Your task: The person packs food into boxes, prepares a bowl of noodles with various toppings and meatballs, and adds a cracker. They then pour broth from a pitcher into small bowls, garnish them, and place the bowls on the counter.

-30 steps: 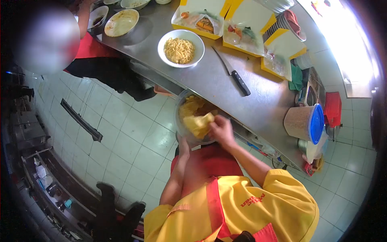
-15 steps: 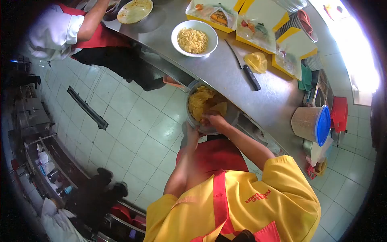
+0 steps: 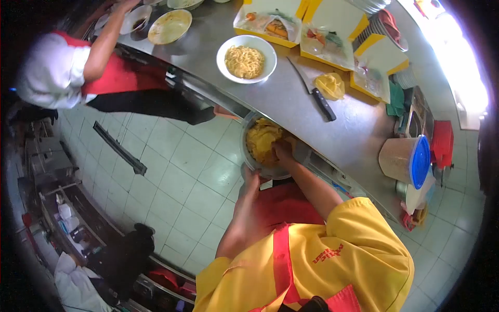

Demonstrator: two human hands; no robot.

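Tiled kitchen floor (image 3: 192, 177), a tub (image 3: 267, 171) of yellow packets (image 3: 261, 139) beside the table (image 3: 358, 138)

Just beside the table's edge is the tub, round and see-through, with the packets heaped inside. The right hand (image 3: 283, 150) reaches into the tub, its fingers down among the packets and partly hidden; whether they pinch one, I cannot tell. The left hand (image 3: 252, 179) is at the tub's near left side; how its fingers press there is too small to make out.

The packets should handle as light, soft things, perhaps slippery; a loose edge looks the best place to take hold, gently, as the thin wrap could tear. They look crumpled and bright yellow; their contents cannot be told.

On the table, beyond the tub and to its right, lies a black-handled knife (image 3: 314, 94) with a loose packet (image 3: 330, 86) close by its handle. Straight beyond the tub, a white bowl (image 3: 269, 58) holds noodles (image 3: 244, 62). Farther out are open yellow boxes (image 3: 332, 63); well to the tub's right is a blue-lidded container (image 3: 397, 158). To its left, a co-worker (image 3: 117, 75) leans over the table.
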